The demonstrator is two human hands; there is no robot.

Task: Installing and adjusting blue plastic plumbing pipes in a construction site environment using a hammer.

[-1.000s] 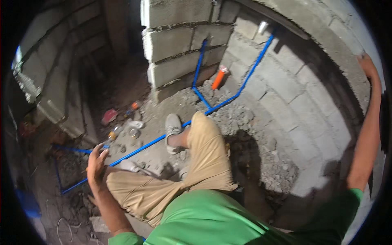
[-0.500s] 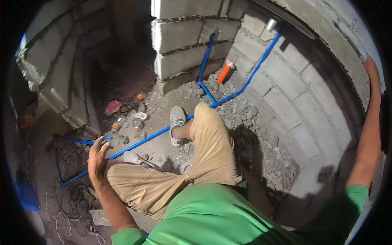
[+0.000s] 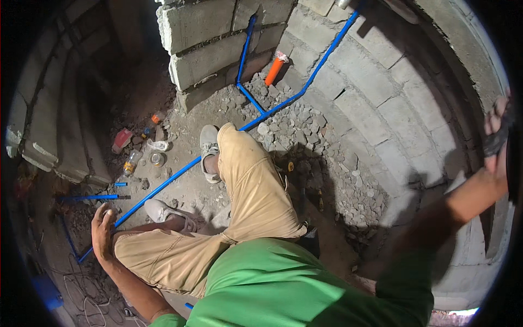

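My left hand rests beside my bent left knee, fingers loosely curled and apart, with nothing in it. Just past it runs a long blue pipe, which crosses the ground beneath my legs and climbs the block wall. At the far right, my right hand is raised beside that wall, its fingers bent round a dark, blackish thing. What that thing is I cannot make out, as it lies partly in the dark rim of the picture.
Grey block walls stand ahead and right, with rubble at their foot. An orange pipe sticks up in the corner. A bottle and a can lie on the ground ahead. Loose cables and a blue container are at lower left.
My view has swung to the right. My right hand has left the ledge at the wall's top and now has a dark thing in its fingers. My left hand stays by the knee.
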